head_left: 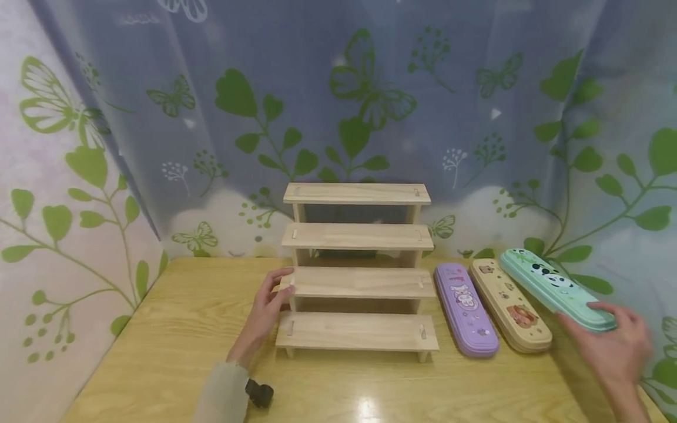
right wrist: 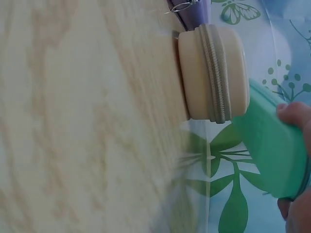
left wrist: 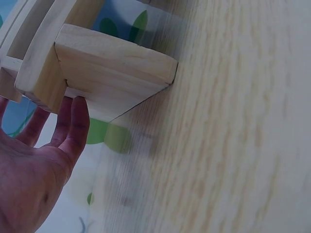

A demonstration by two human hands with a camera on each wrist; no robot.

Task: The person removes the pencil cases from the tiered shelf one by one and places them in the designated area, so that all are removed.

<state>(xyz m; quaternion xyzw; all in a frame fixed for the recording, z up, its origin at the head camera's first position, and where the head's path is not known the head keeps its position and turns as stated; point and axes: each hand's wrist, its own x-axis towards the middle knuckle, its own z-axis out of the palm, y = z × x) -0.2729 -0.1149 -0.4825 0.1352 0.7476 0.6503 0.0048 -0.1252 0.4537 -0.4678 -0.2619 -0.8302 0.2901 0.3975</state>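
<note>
A four-step wooden display rack (head_left: 359,282) stands on the table. My left hand (head_left: 267,302) holds the left end of its second step from the bottom; in the left wrist view the fingers (left wrist: 77,119) touch the wood from the side. On the right, my right hand (head_left: 616,341) grips the near end of a mint-green pencil case (head_left: 555,288) with a panda picture. In the right wrist view the green case (right wrist: 272,145) is tilted and raised off the table, beside the cream pencil case (right wrist: 214,73).
A purple pencil case (head_left: 465,308) and the cream pencil case with a bear print lie side by side, right of the rack. Behind the wooden table (head_left: 185,341) hangs a leaf-and-butterfly curtain (head_left: 370,88), which also covers both sides.
</note>
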